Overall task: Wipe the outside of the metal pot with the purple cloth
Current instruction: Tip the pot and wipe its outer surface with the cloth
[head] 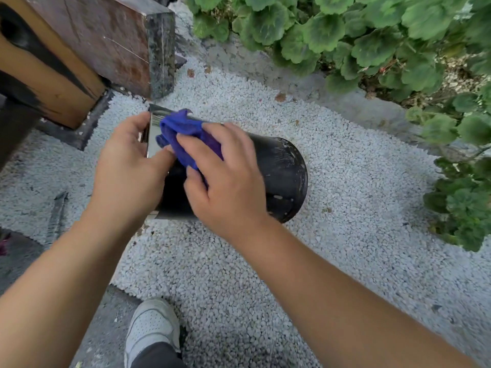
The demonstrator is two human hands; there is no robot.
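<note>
Pressing a bunched purple cloth (186,139) against the side of a metal pot (279,176), the person's right hand (228,176) lies over the pot's upper wall with its fingers spread and bent over the fabric, so the cloth shows mostly past the fingertips. The left hand (130,166) grips the pot at its open, mirror-bright rim end, fingers curled over the edge and the thumb laid along the shiny wall, just touching the cloth. Both bare forearms reach in from the bottom of the view and meet at the pot. The pot is held tipped on its side in the air between the two hands, its blackened, scuffed base pointing away from the left hand and toward the plants; whether any part of it touches the ground cannot be told. Beneath the pot spreads a bed of small white gravel (345,208). Beyond the pot's rim end, on the left hand's side, stand a dark stone slab (127,41) and a wooden post (47,75) with black streaks. Beyond the pot's base, round-leaved green plants (372,41) edge the gravel along a pale concrete border (332,102). Nearer the person than the pot, one white shoe (151,328) rests where the gravel meets a strip of dark pavement (106,328).
</note>
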